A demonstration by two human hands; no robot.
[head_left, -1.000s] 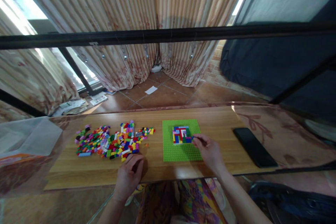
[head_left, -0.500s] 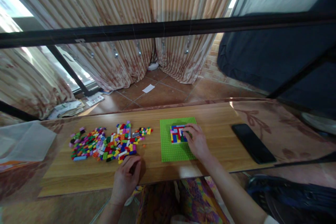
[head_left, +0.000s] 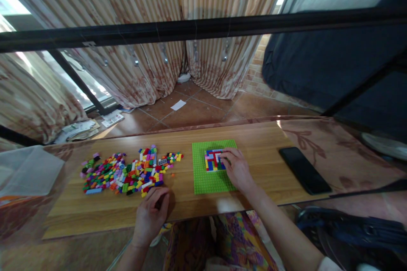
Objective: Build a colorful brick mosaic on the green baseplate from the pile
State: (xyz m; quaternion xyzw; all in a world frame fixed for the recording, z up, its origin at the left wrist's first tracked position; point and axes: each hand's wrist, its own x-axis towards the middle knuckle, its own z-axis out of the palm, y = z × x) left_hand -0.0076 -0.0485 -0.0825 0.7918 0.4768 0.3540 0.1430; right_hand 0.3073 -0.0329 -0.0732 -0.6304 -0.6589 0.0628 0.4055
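A green studded baseplate [head_left: 199,180] lies on the wooden board, with a small rectangle of coloured toy bricks [head_left: 212,161] built on it: blue, red, yellow and white ones show. My right hand [head_left: 238,171] covers the right side of this build. Its thumb and fingertips are pinched together over the bricks; anything between them is hidden. Nearer the front edge of the board rests my left hand [head_left: 151,211], fingers curled in and nothing visible in them. Just beyond it spreads a pile of loose toy bricks [head_left: 124,173] in many colours.
A black phone [head_left: 305,170] lies on the right of the wooden board [head_left: 260,148]. At the far left stands a translucent plastic box [head_left: 30,171]. A black metal bar [head_left: 178,27] crosses beyond the board, before the curtains [head_left: 140,0]. A single orange piece [head_left: 173,175] sits apart from the pile.
The whole view has shifted slightly up and left. Both hands keep nearly the same places and poses, the right still over the build.
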